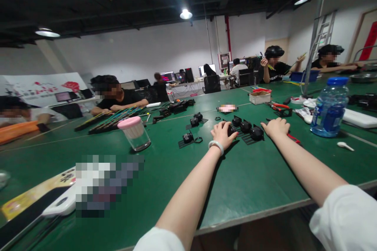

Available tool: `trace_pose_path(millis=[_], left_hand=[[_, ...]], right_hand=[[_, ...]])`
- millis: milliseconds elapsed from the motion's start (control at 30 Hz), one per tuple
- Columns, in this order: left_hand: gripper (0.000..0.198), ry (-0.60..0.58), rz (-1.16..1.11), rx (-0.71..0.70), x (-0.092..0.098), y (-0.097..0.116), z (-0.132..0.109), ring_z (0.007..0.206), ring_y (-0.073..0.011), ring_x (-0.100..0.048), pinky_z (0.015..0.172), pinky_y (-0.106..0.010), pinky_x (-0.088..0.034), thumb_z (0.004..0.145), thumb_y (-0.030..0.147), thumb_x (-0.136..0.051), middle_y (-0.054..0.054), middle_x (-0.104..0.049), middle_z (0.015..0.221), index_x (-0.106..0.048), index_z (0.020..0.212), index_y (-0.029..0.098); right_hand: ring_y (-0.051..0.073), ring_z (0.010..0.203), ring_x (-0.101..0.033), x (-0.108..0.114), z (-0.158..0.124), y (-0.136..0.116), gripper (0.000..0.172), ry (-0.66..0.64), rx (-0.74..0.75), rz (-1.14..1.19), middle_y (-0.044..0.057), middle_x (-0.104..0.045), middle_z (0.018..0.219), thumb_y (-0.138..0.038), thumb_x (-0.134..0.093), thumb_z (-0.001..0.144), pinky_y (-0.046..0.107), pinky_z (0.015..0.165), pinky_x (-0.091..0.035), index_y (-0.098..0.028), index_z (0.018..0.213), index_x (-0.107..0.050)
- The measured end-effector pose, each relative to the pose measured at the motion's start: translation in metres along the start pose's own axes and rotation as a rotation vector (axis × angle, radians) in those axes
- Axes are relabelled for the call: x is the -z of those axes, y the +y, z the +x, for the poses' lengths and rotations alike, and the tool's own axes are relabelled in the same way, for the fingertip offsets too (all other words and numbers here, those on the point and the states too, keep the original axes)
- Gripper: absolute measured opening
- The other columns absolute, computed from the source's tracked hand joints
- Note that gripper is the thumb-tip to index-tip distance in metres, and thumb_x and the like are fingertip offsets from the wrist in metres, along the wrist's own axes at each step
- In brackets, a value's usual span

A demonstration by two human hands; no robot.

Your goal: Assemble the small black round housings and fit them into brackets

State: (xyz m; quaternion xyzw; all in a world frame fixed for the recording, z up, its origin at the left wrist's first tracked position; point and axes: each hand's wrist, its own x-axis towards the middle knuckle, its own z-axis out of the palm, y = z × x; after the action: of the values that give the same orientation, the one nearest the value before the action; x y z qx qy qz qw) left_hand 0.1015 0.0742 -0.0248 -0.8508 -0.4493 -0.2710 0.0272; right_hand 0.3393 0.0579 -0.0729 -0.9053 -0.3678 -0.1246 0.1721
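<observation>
My left hand [223,135], with a pale bangle at the wrist, is closed around a black rounded part [231,130] on the green table. To its right sits a row of similar black parts [246,126] with comb-like black strips under them. My right hand [277,127] rests just beyond that row with its fingers curled over a red-handled tool [293,138], which looks like pliers; most of it is hidden beneath the hand. Left of my left hand lie more black parts [187,137] and a black ring [198,140].
A glass jar with a pink lid [134,133] stands to the left. On the right are a big blue-capped bottle [330,108], a white spoon [345,146] and orange-handled pliers [279,106]. A small box [260,97] is farther back. Several people sit around the table.
</observation>
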Motion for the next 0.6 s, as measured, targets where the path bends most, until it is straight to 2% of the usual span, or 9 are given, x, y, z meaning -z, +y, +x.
trace_pose_path(millis=[100, 167, 300, 400, 467, 600], left_hand=[[0.055, 0.091, 0.078, 0.021, 0.017, 0.001, -0.006, 0.116, -0.0262, -0.025, 0.092, -0.043, -0.023, 0.077, 0.049, -0.043, -0.005, -0.027, 0.133, -0.027, 0.125, 0.029], [0.056, 0.127, 0.131, 0.027, 0.032, -0.007, -0.008, 0.122, -0.0284, -0.016, 0.096, -0.045, -0.016, 0.076, 0.045, -0.047, -0.004, -0.019, 0.137, -0.027, 0.126, 0.029], [0.059, 0.153, 0.217, 0.063, 0.063, -0.051, -0.009, 0.125, -0.0328, -0.005, 0.097, -0.048, -0.01, 0.068, 0.039, -0.058, -0.003, -0.015, 0.139, -0.035, 0.122, 0.03], [0.063, 0.174, 0.264, 0.162, 0.077, -0.091, -0.016, 0.124, -0.0362, -0.006, 0.095, -0.051, -0.013, 0.066, 0.043, -0.058, -0.008, -0.013, 0.139, -0.034, 0.122, 0.028], [0.069, 0.172, 0.3, 0.29, 0.079, -0.112, -0.021, 0.123, -0.0348, -0.01, 0.094, -0.049, -0.018, 0.066, 0.05, -0.055, -0.009, -0.012, 0.138, -0.026, 0.125, 0.028], [0.08, 0.145, 0.3, 0.342, 0.073, -0.135, -0.026, 0.119, -0.0352, -0.02, 0.09, -0.048, -0.025, 0.065, 0.057, -0.05, -0.014, -0.018, 0.133, -0.017, 0.129, 0.022]], right_hand=[[0.034, 0.098, -0.037, 0.004, -0.004, 0.0, 0.064, 0.05, 0.017, -0.006, 0.024, -0.045, 0.105, -0.057, -0.034, 0.077, 0.045, 0.076, -0.029, -0.001, 0.1, -0.055], [0.033, 0.099, -0.036, 0.007, -0.006, -0.001, 0.062, 0.09, 0.031, -0.014, 0.023, -0.044, 0.106, -0.055, -0.032, 0.079, 0.046, 0.077, -0.028, -0.002, 0.102, -0.054], [0.032, 0.102, -0.033, 0.015, -0.008, -0.005, 0.059, 0.165, 0.056, -0.033, 0.022, -0.042, 0.111, -0.053, -0.03, 0.081, 0.051, 0.08, -0.024, -0.006, 0.107, -0.051], [0.033, 0.107, -0.029, 0.019, -0.009, -0.008, 0.056, 0.205, 0.065, -0.04, 0.021, -0.037, 0.117, -0.052, -0.028, 0.082, 0.055, 0.083, -0.02, -0.008, 0.111, -0.049], [0.034, 0.11, -0.026, 0.021, -0.009, -0.01, 0.055, 0.22, 0.071, -0.041, 0.021, -0.033, 0.122, -0.051, -0.028, 0.082, 0.057, 0.084, -0.017, -0.01, 0.112, -0.048], [0.034, 0.114, -0.02, 0.02, -0.01, -0.01, 0.053, 0.225, 0.082, -0.043, 0.02, -0.026, 0.128, -0.051, -0.029, 0.082, 0.059, 0.085, -0.014, -0.012, 0.11, -0.05]])
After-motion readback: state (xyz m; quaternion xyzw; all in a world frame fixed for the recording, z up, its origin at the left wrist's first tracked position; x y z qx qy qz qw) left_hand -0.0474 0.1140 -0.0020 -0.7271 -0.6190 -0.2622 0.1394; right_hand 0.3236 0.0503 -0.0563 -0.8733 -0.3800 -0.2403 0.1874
